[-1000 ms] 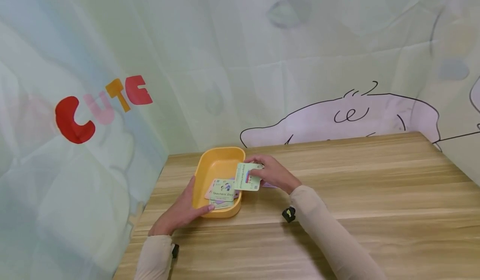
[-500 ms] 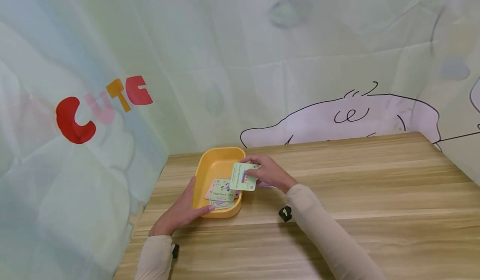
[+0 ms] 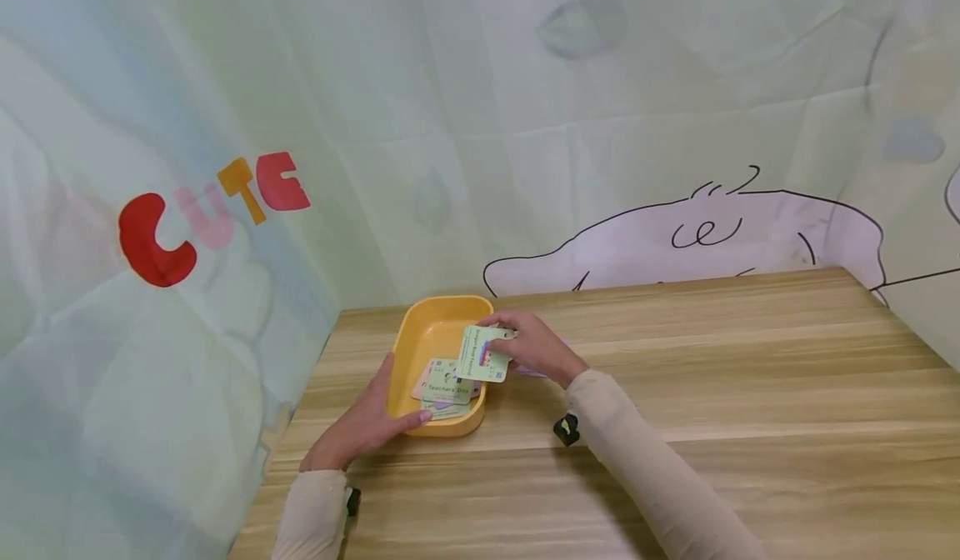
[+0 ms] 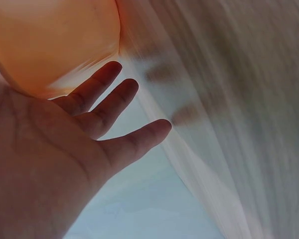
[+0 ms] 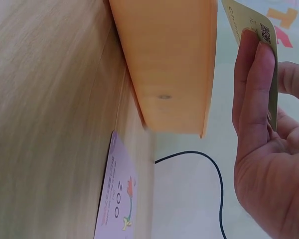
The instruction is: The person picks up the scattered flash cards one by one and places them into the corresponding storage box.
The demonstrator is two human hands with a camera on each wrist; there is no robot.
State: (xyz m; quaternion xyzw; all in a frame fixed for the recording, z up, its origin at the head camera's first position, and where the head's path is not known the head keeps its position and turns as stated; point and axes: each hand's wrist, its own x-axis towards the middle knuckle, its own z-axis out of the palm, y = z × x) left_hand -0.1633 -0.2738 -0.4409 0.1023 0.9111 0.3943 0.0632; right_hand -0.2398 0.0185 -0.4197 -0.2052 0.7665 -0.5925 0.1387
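My right hand point(image 3: 534, 345) pinches a pale green card point(image 3: 480, 353) over the right rim of a yellow plastic box point(image 3: 408, 335). Chinese print and a QR code show on the card's back point(image 5: 254, 22) in the right wrist view. At the box's left side, my left hand point(image 3: 367, 418) holds it, thumb over the near rim. Three of that hand's fingers point(image 4: 134, 142) stretch out beside the box wall in the left wrist view. Inside the box lie several overlapping cards, with a green "Teachers' Day" card point(image 3: 447, 383) on top.
A purple card marked "ZOO" point(image 5: 117, 199) lies on the wooden table point(image 3: 675, 393) right of the box, mostly behind my right hand in the head view. Printed cloth point(image 3: 420, 127) hangs behind and left of the table. A thin black cable point(image 5: 219, 184) shows beyond the table edge.
My right hand has moved a little left with the green card, bringing it farther over the box. The left hand and the box have stayed in place.
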